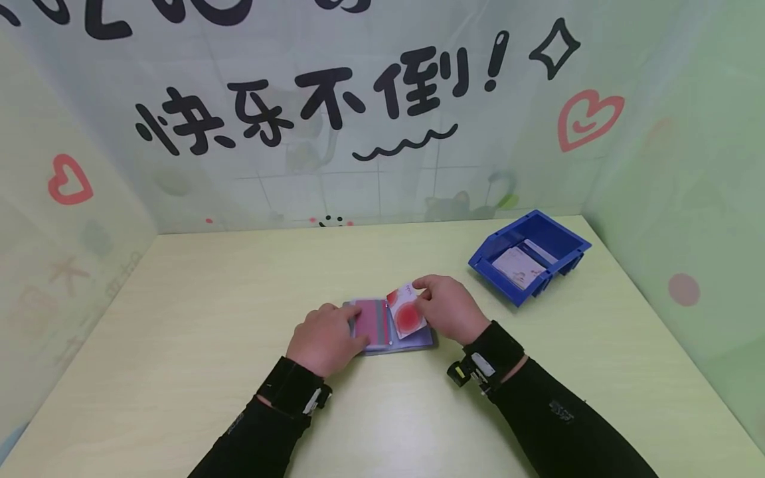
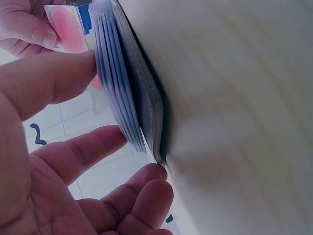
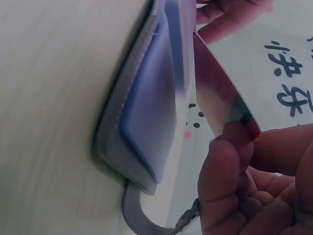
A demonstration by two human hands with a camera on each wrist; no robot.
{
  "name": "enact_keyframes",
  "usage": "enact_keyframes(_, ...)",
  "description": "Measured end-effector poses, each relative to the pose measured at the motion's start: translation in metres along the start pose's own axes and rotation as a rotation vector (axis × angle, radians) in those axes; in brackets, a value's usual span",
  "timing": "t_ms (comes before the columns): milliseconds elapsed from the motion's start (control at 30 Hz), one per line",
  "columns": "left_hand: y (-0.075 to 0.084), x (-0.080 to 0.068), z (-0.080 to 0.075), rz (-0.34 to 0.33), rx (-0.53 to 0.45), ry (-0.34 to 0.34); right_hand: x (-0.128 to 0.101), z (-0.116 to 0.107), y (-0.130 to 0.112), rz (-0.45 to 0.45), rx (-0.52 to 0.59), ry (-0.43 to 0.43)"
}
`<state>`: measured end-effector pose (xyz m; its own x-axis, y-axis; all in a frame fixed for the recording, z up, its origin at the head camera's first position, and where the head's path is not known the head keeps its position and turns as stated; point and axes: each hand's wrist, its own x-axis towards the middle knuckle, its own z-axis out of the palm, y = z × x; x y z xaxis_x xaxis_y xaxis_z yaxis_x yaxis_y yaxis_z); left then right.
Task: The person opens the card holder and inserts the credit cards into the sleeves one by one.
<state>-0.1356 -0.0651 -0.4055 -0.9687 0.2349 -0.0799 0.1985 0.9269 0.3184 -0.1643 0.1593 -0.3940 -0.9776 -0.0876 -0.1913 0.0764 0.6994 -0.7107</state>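
Note:
A small card holder (image 1: 375, 346) lies opened out on the table, with a stack of clear sleeve pages (image 2: 111, 73) and a pink striped card (image 1: 372, 320) showing on its left side. My left hand (image 1: 325, 340) rests at that side, thumb and fingertips touching the sleeves and the cover's edge, fingers nearly straight. Between thumb and fingers my right hand (image 1: 451, 307) pinches a white card with red circles (image 1: 408, 318), tilted over the right-hand page. In the right wrist view the card (image 3: 220, 93) stands apart from the bluish sleeve (image 3: 151, 107) below.
A blue plastic bin (image 1: 499, 282) sits at the back right of the table, holding several cards (image 1: 518, 267). A grey strap (image 3: 134, 210) sticks out from the card holder's edge. Behind the table hangs a printed cloth backdrop (image 1: 335, 192).

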Motion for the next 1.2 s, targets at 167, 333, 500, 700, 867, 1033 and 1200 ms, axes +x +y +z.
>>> enact_keyframes(167,0.0,0.0,0.0,0.005,0.002,0.0,-0.002,0.005,-0.005,0.013,-0.047,0.008)
enact_keyframes(333,0.0,0.001,-0.001,0.006,0.001,-0.003,-0.002,0.008,-0.005,-0.011,-0.095,0.014)
enact_keyframes(500,0.0,0.002,0.0,0.004,0.005,-0.008,-0.002,0.011,-0.005,-0.024,-0.134,0.013)
enact_keyframes(700,-0.001,0.001,0.0,0.004,0.006,-0.011,-0.001,0.016,-0.006,-0.037,-0.185,0.028)
enact_keyframes(867,-0.002,0.002,0.001,0.003,0.005,-0.012,-0.002,0.021,-0.009,-0.036,-0.219,0.041)
enact_keyframes(1033,-0.002,0.002,0.001,0.011,-0.005,-0.013,-0.002,0.027,-0.011,-0.036,-0.204,0.056)
enact_keyframes(1200,-0.002,0.001,0.002,0.032,-0.019,-0.015,-0.003,0.031,-0.011,-0.056,-0.199,0.062)
